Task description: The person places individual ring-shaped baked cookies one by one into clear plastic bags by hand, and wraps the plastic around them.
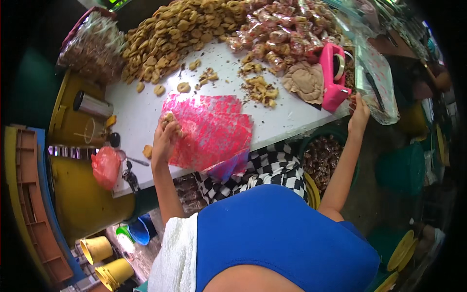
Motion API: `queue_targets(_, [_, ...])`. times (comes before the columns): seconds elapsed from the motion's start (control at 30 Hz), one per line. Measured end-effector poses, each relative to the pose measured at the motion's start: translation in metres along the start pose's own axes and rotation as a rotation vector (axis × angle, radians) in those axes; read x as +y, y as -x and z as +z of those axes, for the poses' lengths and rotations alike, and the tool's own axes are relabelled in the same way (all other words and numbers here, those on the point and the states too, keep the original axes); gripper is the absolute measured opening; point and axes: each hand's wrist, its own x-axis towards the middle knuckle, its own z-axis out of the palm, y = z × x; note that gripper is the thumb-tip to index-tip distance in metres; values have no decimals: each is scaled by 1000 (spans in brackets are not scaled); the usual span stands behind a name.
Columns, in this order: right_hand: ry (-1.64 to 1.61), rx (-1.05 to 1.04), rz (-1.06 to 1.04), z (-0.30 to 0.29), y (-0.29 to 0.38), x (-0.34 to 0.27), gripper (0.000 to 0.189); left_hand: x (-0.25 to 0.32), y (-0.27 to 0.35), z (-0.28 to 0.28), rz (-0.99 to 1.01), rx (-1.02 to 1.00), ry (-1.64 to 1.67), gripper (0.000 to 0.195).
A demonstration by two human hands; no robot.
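Note:
My left hand (163, 144) grips a small bunch of tan biscuits (170, 120) over the left side of a fanned stack of pink patterned plastic wrappers (215, 137). The wrappers lie at the table's front edge and partly hang over it. At the right, my right hand (359, 113) has its fingertips by the cutter end of a pink tape dispenser (332, 78). Whether tape is between those fingers is too small to tell. A beige cloth pad (304, 82) lies against the dispenser's left side.
Loose ring-shaped biscuits (182, 29) are heaped at the back of the white table (135, 109), beside a pile of wrapped packs (281, 33). Broken pieces (261, 91) lie mid-table. A red plastic bag (106, 167) sits front left; a tub of dark wrapped pieces (323, 157) stands below right.

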Motion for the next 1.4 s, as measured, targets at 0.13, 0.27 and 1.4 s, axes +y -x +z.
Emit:
queue_targets(0.13, [134, -124, -57, 6, -23, -16, 33, 8, 14, 15, -123, 5, -12, 17])
queue_targets(0.27, [302, -294, -25, 13, -46, -27, 31, 8, 23, 21, -134, -18, 12, 19])
queue_targets(1.4, [856, -277, -357, 56, -65, -59, 29, 6, -7, 123, -54, 0, -140, 23])
